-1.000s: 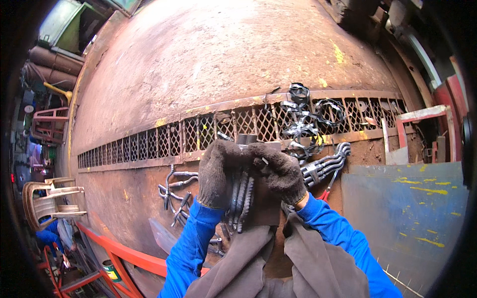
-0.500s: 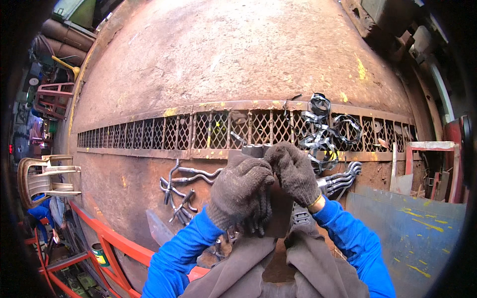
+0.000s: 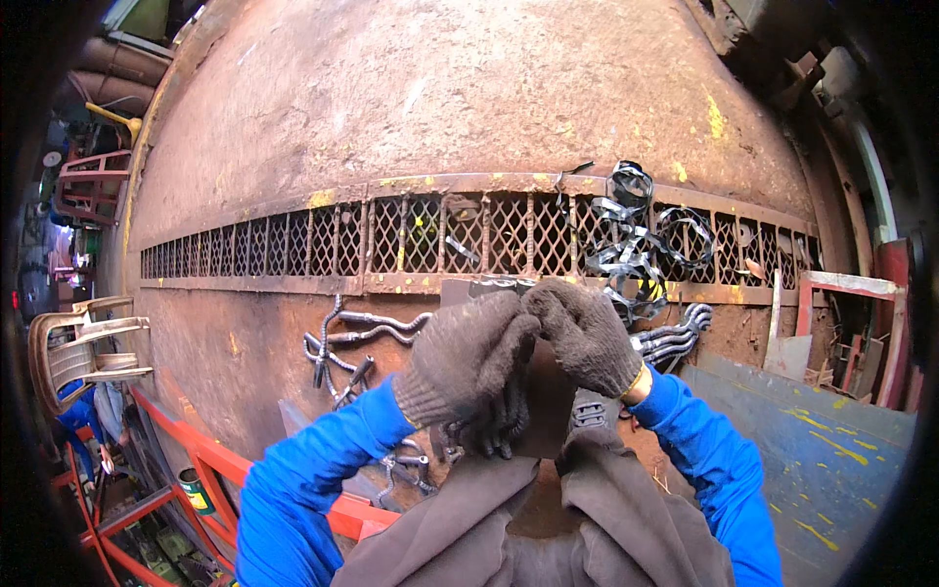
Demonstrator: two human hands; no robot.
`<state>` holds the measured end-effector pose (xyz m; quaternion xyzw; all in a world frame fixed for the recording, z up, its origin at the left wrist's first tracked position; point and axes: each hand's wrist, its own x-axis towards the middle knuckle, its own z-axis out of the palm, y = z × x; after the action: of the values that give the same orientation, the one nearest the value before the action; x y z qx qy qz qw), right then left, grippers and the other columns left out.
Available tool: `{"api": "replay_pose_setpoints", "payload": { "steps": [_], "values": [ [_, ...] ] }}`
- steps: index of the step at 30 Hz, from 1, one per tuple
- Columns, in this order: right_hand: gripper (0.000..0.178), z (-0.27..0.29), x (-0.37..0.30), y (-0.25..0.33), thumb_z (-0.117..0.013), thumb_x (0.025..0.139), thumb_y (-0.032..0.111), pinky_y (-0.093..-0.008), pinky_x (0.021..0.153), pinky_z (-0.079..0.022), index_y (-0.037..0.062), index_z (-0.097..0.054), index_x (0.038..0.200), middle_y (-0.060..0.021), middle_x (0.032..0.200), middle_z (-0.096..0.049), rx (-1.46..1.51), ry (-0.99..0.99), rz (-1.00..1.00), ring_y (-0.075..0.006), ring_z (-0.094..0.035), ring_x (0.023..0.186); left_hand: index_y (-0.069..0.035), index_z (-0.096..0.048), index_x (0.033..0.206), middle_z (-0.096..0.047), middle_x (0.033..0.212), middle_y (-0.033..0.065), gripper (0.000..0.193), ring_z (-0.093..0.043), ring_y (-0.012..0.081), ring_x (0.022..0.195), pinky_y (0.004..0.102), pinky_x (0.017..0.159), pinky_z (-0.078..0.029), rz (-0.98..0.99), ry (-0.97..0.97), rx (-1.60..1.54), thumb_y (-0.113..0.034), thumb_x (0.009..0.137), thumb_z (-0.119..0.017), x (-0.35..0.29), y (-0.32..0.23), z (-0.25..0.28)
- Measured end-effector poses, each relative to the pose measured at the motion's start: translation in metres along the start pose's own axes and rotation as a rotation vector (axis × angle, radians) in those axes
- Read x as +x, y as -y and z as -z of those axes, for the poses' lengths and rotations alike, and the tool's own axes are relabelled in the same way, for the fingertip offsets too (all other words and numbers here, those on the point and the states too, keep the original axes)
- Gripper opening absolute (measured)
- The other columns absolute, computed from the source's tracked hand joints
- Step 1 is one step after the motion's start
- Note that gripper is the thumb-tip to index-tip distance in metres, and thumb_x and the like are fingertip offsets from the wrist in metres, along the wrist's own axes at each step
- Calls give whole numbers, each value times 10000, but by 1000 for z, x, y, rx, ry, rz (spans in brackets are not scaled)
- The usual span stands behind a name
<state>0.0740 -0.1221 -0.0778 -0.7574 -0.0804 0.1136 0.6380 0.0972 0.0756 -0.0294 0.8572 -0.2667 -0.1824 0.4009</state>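
Observation:
My left hand, in a dark knitted glove, is closed with its fingers pinched together. My right hand, gloved alike, is also closed, its fingertips meeting the left's in front of me. Whatever is pinched between them is too small or hidden to make out. Below and behind my left hand, dark bent ribbed rods hang or stand in a bundle, partly covered by the glove. Dark round ends show just beyond the hands.
More bent metal rods lie on the floor to the left, and others to the right. Tangled black strapping lies on the floor grate. A red frame, a plastic chair and a grey metal sheet flank me.
My left forearm has swung outward to the left, and the left glove has turned a little. Both hands stay together over the bundle. The whole view has shifted slightly.

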Motion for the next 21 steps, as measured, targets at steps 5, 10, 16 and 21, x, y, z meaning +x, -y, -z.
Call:
{"api": "replay_pose_setpoints", "payload": {
  "steps": [5,10,16,21],
  "values": [
    [262,4,10,9,-574,967,233,-496,701,-522,12,-646,1089,-276,915,-658,-265,91,174,-463,-654,838,-55,-654,1110,-681,953,198,208,-669,402,874,448,757,-539,-85,89,-71,-201,1003,-553,4,4,19],
    [194,6,9,15,-591,948,227,-513,678,-526,58,-632,1033,-224,833,-647,-423,164,242,-444,-659,796,-60,-668,1081,-677,951,187,200,-667,400,880,457,775,-534,-135,223,35,-213,995,-573,2,2,36],
    [189,3,0,21,-638,897,226,-478,634,-545,93,-642,1031,-176,783,-654,-582,221,280,-371,-681,725,-62,-667,1052,-662,932,164,189,-657,393,867,465,763,-525,-200,211,23,-219,957,-621,-10,11,30],
    [191,3,-3,33,-637,881,195,-477,626,-544,87,-643,1039,-177,783,-658,-664,256,258,-375,-676,717,-53,-659,1011,-649,905,168,194,-652,401,866,472,740,-525,-198,244,118,-232,936,-654,-9,4,33]
  ]
}}
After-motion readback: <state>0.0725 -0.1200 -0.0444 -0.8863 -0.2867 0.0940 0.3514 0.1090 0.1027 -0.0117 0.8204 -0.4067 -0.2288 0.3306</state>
